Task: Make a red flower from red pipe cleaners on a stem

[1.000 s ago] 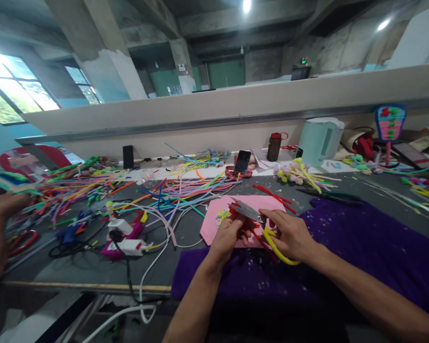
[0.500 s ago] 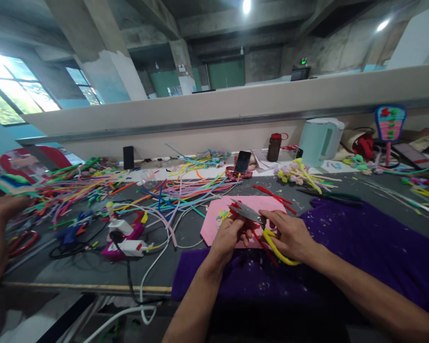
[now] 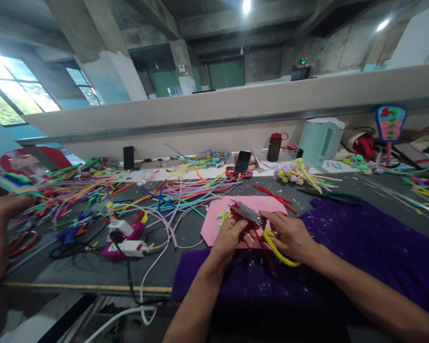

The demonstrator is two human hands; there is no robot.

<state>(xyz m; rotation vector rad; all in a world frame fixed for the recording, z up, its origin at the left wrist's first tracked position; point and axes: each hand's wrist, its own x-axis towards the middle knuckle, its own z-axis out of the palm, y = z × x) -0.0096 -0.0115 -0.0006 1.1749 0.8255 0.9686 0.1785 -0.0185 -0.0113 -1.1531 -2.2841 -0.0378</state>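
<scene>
The surface (image 3: 186, 228) carries the same layout as one second ago: no loose item on it has shifted. The landmark for all positions below is the pink sheet (image 3: 221, 209), which lies flat at centre, its near edge meeting the purple cloth (image 3: 361, 247).

Left of the pink sheet lies a spread of coloured pipe cleaners (image 3: 93, 190), with a white power strip (image 3: 128, 245) and its cable nearer the surface edge. Behind the sheet, against the back wall, stand a kettle (image 3: 320, 140), a bottle (image 3: 273, 146) and a phone (image 3: 242, 162). At far left another person's hand (image 3: 0, 224) hovers over the pipe cleaners; it has barely moved.

Change over the last second is small and confined to the two hands above the near edge of the pink sheet. The left hand (image 3: 229, 238) is closed on a red pipe-cleaner piece (image 3: 241, 221). It has risen slightly toward the blades and now sits closer to the right hand. The right hand (image 3: 288, 233) is closed on the yellow handles of the scissors (image 3: 250, 214). The blades point left and away over the sheet; whether they have parted or closed since is too fine to tell.

Judgement: work on the red piece continues at the blades, with no visible cut piece dropped yet. Small scraps dot the cloth below the hands.
</scene>
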